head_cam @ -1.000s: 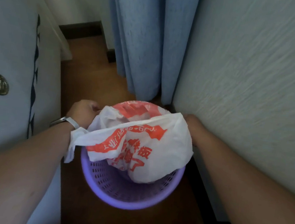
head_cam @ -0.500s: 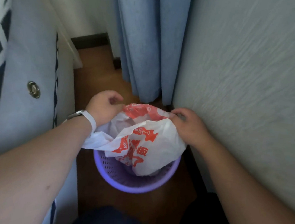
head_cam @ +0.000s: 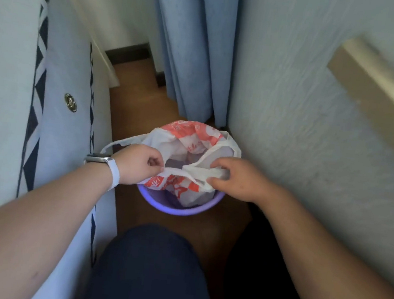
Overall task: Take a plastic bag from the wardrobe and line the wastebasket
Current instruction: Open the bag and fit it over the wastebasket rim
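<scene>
While both hands pinch the plastic bag's [head_cam: 186,145] near edge, wastebasket [head_cam: 179,210] rim shows.

Most of the wastebasket [head_cam: 179,208] is lost under the plastic bag [head_cam: 192,136], only its near rim peeking out below the left hand [head_cam: 137,164] and right hand [head_cam: 234,178]. Both sets of fingertips curl out of sight into the plastic. The bag's red lettering is unreadable.
</scene>
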The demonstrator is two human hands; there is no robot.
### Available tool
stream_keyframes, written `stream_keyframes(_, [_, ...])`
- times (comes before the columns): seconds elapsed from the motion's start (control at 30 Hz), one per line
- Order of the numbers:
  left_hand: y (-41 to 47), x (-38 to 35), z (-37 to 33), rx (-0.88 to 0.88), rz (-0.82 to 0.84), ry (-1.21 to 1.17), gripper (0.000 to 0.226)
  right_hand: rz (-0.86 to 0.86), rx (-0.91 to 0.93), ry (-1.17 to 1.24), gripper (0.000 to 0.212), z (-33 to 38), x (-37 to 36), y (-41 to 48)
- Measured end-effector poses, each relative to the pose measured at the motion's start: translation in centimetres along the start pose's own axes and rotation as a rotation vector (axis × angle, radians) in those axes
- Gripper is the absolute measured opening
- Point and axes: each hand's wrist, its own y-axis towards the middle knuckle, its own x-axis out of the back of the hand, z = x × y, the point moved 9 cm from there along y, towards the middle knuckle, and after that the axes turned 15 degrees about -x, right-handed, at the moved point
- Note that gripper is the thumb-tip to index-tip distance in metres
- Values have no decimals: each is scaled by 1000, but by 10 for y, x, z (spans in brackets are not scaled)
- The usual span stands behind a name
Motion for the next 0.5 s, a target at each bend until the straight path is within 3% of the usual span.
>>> stream_keyframes(0.13, [-23,-18,-3,29,84,18,16,-21,-19,-111,23,-12,-6,-15])
stream_keyframes(0.23, [-38,-39,9,79,183,62,11,-10,-45,-186,4,-22,-11,-17])
stream_keyframes(0.4, [-43,-65,18,107,252,137,13,109,-91,-262,7,-38,-42,-12])
stream_keyframes(0.5, [-39,-62,27,112,190,151,12,53,-84,-162,5,-35,-37,-3])
